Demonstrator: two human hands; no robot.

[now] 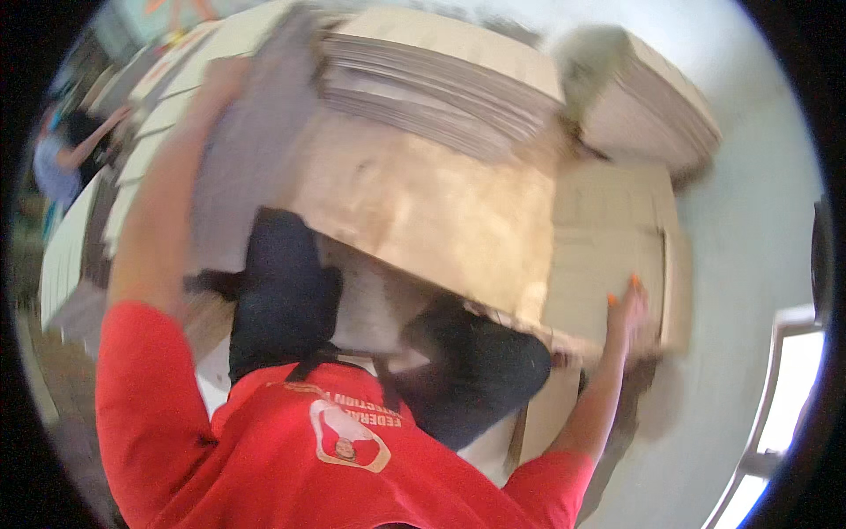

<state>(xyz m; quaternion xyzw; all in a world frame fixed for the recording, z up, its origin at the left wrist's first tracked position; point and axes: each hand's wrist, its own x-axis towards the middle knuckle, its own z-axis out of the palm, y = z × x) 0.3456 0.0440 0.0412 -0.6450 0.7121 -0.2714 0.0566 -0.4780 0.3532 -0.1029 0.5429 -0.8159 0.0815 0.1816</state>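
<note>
My left hand reaches far out to the upper left, at the top edge of a tall stack of flat cardboard. Motion smears its fingers, so their grip cannot be made out. On the right, my right hand lies on flat brown cardboard, its orange-nailed fingers apart and holding nothing that I can see. Between the two hands is a wooden board or tabletop in front of my knees.
A thick pile of cardboard sheets lies at the board's far side. Another stack leans near the wall at the far right. Further stacks line the left, where another person works. A window is at lower right.
</note>
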